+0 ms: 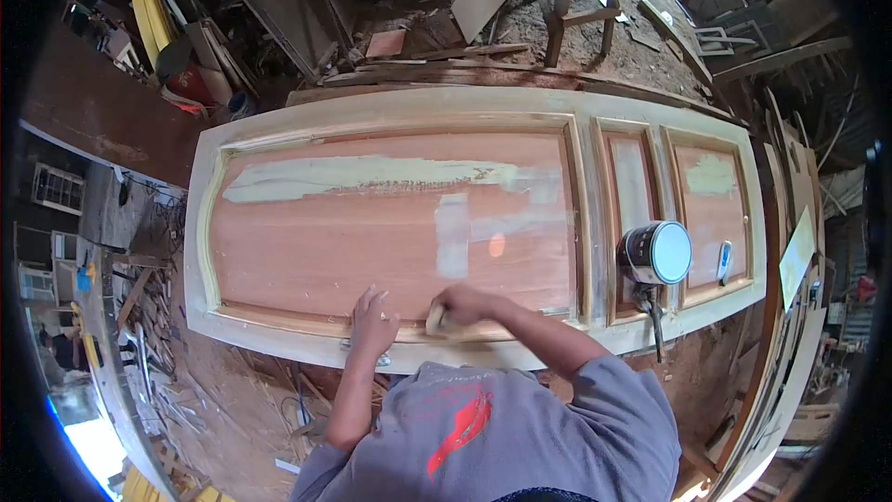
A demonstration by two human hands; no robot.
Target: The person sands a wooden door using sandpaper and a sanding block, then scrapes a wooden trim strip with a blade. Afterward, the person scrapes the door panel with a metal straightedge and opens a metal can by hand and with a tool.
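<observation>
A panelled wooden door point(390, 242) lies flat in front of me, with pale filler point(362, 177) smeared along its large panel. My right hand point(463, 305) is closed around a small pale pad point(435, 320), pressed near the door's front frame; its exact kind is hard to make out. Just left of it, my left hand point(373, 321) rests on the same frame with fingers stretched out. A shiny object partly hidden under the left wrist cannot be identified. On the right part of the door stands a can point(671, 252) with a pale blue top.
A small blue-and-white tool point(725, 261) lies on the right panel. A dark handle-like piece point(656, 321) sticks out over the front edge below the can. Wooden trestle legs point(557, 33) and scrap boards lie beyond; boards point(785, 223) lean at the right.
</observation>
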